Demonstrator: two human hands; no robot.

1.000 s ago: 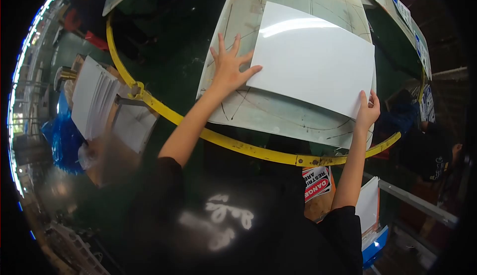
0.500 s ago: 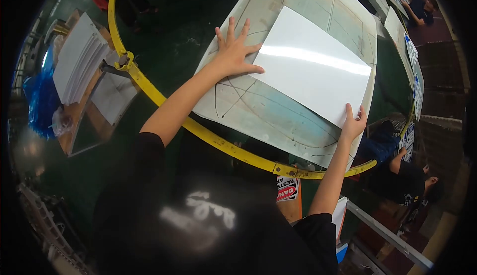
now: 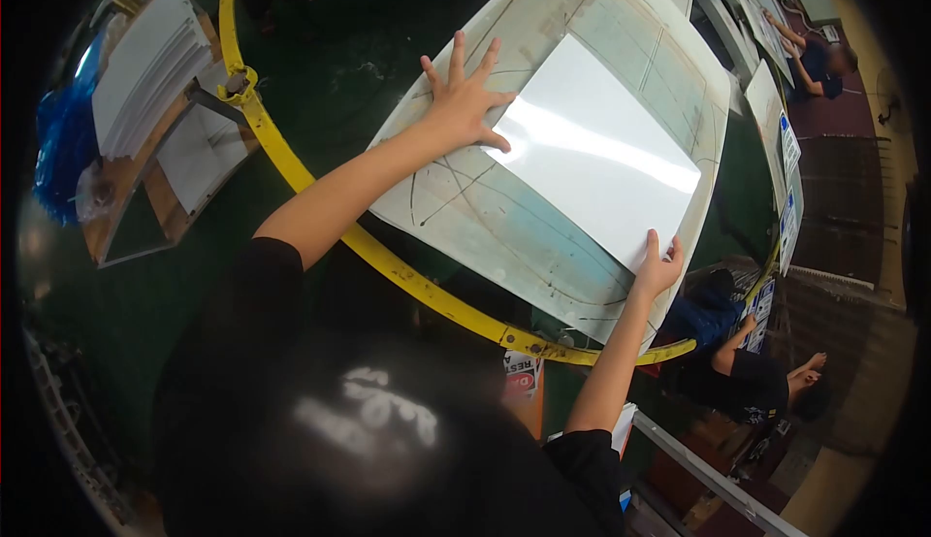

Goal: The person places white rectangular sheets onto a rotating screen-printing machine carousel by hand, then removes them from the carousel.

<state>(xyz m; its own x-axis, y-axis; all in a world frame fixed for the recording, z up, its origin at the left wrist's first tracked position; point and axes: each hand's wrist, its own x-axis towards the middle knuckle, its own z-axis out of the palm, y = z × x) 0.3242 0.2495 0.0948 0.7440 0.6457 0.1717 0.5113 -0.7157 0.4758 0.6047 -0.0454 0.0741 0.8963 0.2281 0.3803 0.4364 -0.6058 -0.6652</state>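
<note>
A glossy white sheet (image 3: 592, 163) lies aslant on a worn, pale rounded board (image 3: 465, 197) marked with dark lines. My left hand (image 3: 465, 102) is spread over the board at the sheet's left end. Its thumb and index finger touch that edge, while the other fingers point away from me. At the sheet's near right corner, my right hand (image 3: 659, 265) has the corner between its thumb and fingers. The undersides of the right fingers are hidden.
A yellow curved rail (image 3: 407, 275) runs round the board's near side. On the left, stacked white sheets (image 3: 150, 71) stand on a wooden rack beside blue plastic (image 3: 58, 159). Two other people work at the right, near printed signs (image 3: 790, 217). A danger sign (image 3: 522, 377) hangs below the rail.
The whole view has turned slightly, shifting the board, rail and sheet in the picture. Both hands keep their places at the sheet's left edge and near right corner.
</note>
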